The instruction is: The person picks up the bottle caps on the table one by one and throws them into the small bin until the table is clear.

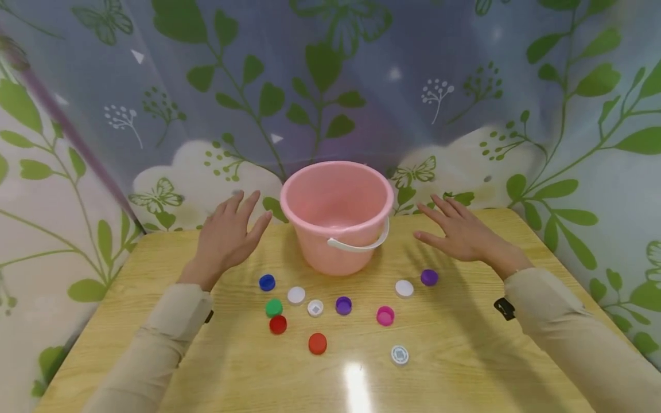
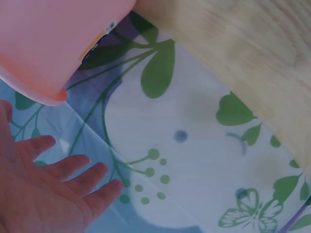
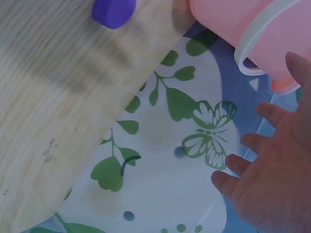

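Sleeves, hands nr pink bkt

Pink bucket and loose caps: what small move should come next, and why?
Probably lower the right hand to the purple cap nearest it: that hand is open and empty, and the cap lies on the table, apparently within easy reach.

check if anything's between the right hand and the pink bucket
Nothing visible stands between the right hand and the pink bucket; its white handle hangs toward that side. The rightmost purple cap lies outside that gap, nearer the camera.
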`<control>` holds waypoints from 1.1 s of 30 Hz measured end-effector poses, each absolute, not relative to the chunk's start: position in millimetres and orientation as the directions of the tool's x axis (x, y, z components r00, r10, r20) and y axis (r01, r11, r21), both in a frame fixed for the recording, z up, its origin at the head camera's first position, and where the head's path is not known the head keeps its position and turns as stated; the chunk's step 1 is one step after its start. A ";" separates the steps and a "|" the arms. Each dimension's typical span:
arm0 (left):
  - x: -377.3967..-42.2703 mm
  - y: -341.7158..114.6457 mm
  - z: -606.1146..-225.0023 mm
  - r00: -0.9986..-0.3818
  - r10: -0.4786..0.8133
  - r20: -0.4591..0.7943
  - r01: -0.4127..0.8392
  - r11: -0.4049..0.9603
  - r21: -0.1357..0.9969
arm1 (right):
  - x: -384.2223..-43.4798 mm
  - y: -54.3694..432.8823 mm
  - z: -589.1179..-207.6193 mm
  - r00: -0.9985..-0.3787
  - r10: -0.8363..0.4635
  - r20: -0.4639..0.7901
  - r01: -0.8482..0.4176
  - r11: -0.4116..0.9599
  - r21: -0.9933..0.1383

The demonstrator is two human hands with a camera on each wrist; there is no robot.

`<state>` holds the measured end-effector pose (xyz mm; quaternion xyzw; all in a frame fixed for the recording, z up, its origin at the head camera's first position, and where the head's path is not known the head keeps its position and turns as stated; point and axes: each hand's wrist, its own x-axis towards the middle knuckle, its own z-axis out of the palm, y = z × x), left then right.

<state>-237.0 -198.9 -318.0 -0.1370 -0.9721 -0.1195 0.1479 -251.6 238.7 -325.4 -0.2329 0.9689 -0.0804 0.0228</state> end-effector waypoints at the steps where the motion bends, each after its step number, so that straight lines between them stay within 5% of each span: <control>1: -238.2 -197.9 -316.6 -0.919 0.233 0.317 0.304 0.933 0.194 | -252.4 238.2 -324.1 -0.889 -0.457 -0.009 -0.450 0.878 -0.163; 8: -249.4 -188.1 -307.0 -0.944 0.229 0.238 0.286 0.927 0.242 | -258.1 234.1 -311.8 -0.889 -0.457 -0.024 -0.447 0.879 -0.166; 33: -294.6 -160.1 -293.0 -0.993 0.095 0.076 0.117 0.580 0.806 | -270.2 217.1 -308.3 -0.891 -0.454 -0.005 -0.440 0.866 -0.237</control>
